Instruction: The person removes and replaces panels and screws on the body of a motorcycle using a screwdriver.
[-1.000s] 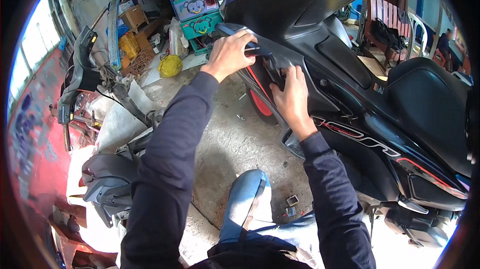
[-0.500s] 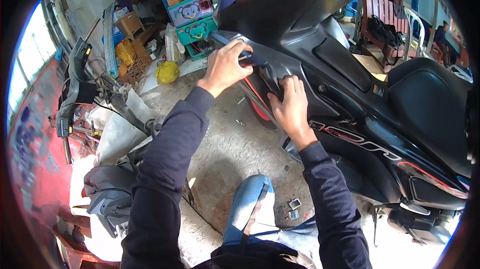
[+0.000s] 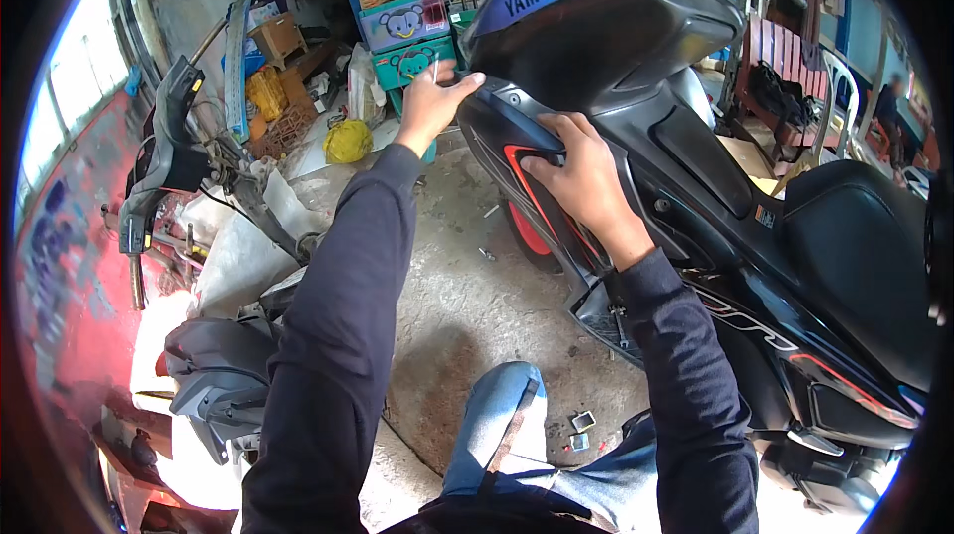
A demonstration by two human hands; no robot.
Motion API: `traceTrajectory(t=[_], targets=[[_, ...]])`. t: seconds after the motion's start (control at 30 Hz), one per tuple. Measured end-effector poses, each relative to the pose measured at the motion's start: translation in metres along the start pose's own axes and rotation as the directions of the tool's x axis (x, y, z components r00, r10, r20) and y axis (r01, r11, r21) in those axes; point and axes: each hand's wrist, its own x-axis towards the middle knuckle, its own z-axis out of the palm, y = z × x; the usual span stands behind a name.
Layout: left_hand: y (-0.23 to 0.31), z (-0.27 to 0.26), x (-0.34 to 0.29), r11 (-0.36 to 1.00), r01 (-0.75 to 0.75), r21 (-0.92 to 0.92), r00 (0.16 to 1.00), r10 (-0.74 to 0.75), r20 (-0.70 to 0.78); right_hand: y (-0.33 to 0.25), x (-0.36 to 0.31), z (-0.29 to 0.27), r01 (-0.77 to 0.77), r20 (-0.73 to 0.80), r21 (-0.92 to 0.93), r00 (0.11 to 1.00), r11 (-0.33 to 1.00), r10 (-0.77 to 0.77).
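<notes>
A black motor scooter [image 3: 596, 47] with a blue front panel stands at the right. My right hand [image 3: 591, 181] grips the edge of its dark side panel [image 3: 512, 127], fingers over the top and thumb on the lower face beside a red stripe. By the front end of that panel is my left hand [image 3: 429, 112], its thumb stretched toward the panel and its fingers apart, slightly blurred. Whether the left thumb touches the panel I cannot tell. A screw head [image 3: 514, 99] shows near the panel's upper front edge.
A stripped scooter with bare handlebars [image 3: 164, 156] stands to the left. Drawers [image 3: 405, 27] piled with small boxes are at the back, near a yellow bag [image 3: 348, 142]. Small parts [image 3: 582, 422] lie on the concrete floor [image 3: 457, 276]. A slatted bench [image 3: 780, 62] stands behind the scooter.
The panel, tilted out between both hands before, now lies closer along the scooter's body. My left hand has come off its edge and spread its fingers. The view has shifted slightly.
</notes>
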Motion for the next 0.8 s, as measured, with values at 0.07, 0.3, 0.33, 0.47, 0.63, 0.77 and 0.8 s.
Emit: traceTrajectory(t=[0.07, 0.3, 0.33, 0.47, 0.63, 0.77, 0.8], targets=[[0.023, 0.003, 0.005, 0.926, -0.211, 0.314, 0.975, 0.221, 0.005, 0.010, 0.007, 0.009, 0.053, 0.042, -0.125, 0.998, 0.991, -0.048], [0.020, -0.013, 0.043, 0.662, -0.488, 0.569, 0.872, 0.403, 0.279, 0.012, 0.002, 0.021, 0.176, 0.011, -0.173, 0.984, 0.969, -0.177], [0.021, -0.012, 0.043, 0.627, -0.496, 0.601, 0.867, 0.395, 0.303, 0.013, 0.001, 0.021, 0.185, 0.002, -0.176, 0.982, 0.967, -0.188], [0.022, -0.009, 0.049, 0.649, -0.491, 0.581, 0.870, 0.395, 0.294, 0.012, 0.003, 0.019, 0.148, 0.005, -0.141, 0.989, 0.979, -0.149], [0.020, -0.007, 0.057, 0.642, -0.526, 0.557, 0.849, 0.425, 0.313, 0.018, 0.000, 0.019, 0.130, -0.016, -0.120, 0.991, 0.984, -0.133], [0.023, -0.004, 0.055, 0.691, -0.491, 0.531, 0.871, 0.407, 0.277, 0.022, 0.000, 0.023, 0.236, -0.078, -0.190, 0.964, 0.953, -0.254], [0.023, -0.003, 0.054, 0.695, -0.474, 0.541, 0.879, 0.404, 0.252, 0.021, 0.000, 0.024, 0.233, -0.078, -0.188, 0.965, 0.954, -0.251]])
